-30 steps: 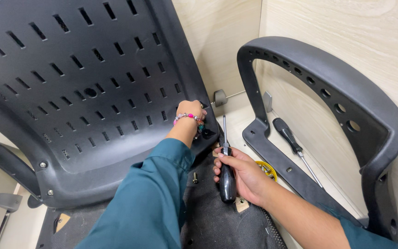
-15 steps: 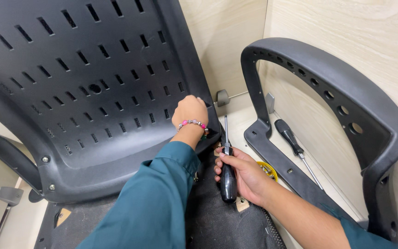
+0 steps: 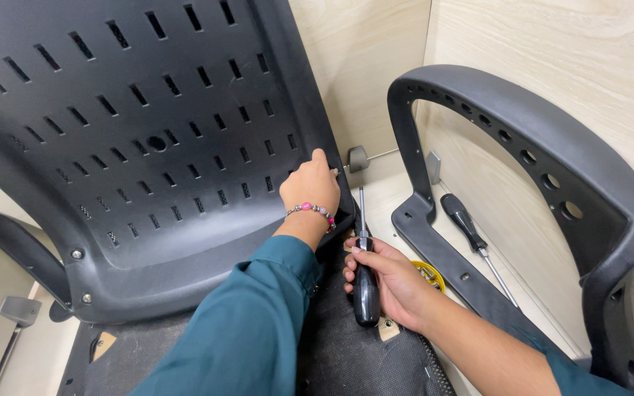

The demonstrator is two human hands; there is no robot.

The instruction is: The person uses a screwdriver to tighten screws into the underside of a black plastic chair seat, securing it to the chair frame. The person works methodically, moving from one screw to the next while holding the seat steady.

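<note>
A black slotted plastic chair back [image 3: 133, 132] fills the left and middle of the view. My left hand [image 3: 311, 183], with a bead bracelet on the wrist, rests on its right edge with the fingers curled over the rim. My right hand [image 3: 390, 282] grips a black-handled screwdriver [image 3: 365, 282] with its shaft pointing up toward the lower right corner of the chair back. The dark mesh seat [image 3: 361, 359] lies under both arms.
A loose black armrest [image 3: 522, 139] leans on the wooden wall at right. A second screwdriver [image 3: 471, 231] lies on the light floor beside it. A small yellow round object [image 3: 428, 273] sits by my right hand. Another armrest [image 3: 9, 242] is attached at left.
My left hand has slid upward along the chair back's right edge. The right hand and screwdriver stay about where they were.
</note>
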